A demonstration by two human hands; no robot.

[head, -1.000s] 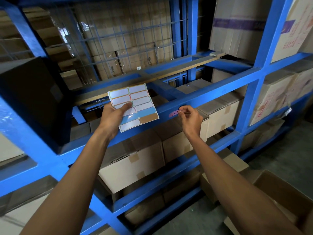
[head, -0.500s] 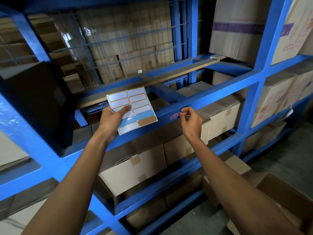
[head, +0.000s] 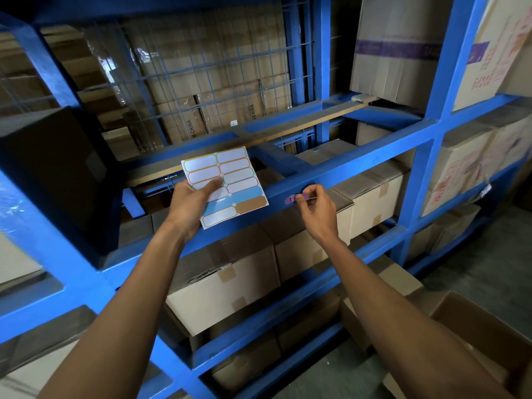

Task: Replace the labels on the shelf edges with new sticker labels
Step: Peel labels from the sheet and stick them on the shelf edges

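My left hand point(head: 190, 205) grips a sticker sheet point(head: 227, 182) with several white labels edged in colour, thumb on its face, held up in front of the blue shelf beam point(head: 359, 165). A small pink label point(head: 289, 199) sits on the front edge of that beam. My right hand point(head: 316, 208) pinches the right end of the pink label between thumb and fingertips; part of the label is hidden behind the fingers.
Cardboard boxes point(head: 227, 286) fill the shelf below the beam and the bays to the right. A black box point(head: 57, 174) stands on the left. Wire mesh point(head: 207, 67) backs the upper bay. An open carton point(head: 483, 341) lies on the floor at lower right.
The view has shifted slightly. My right hand stays pinched on the pink label at the beam edge; my left hand keeps the sheet in about the same spot.
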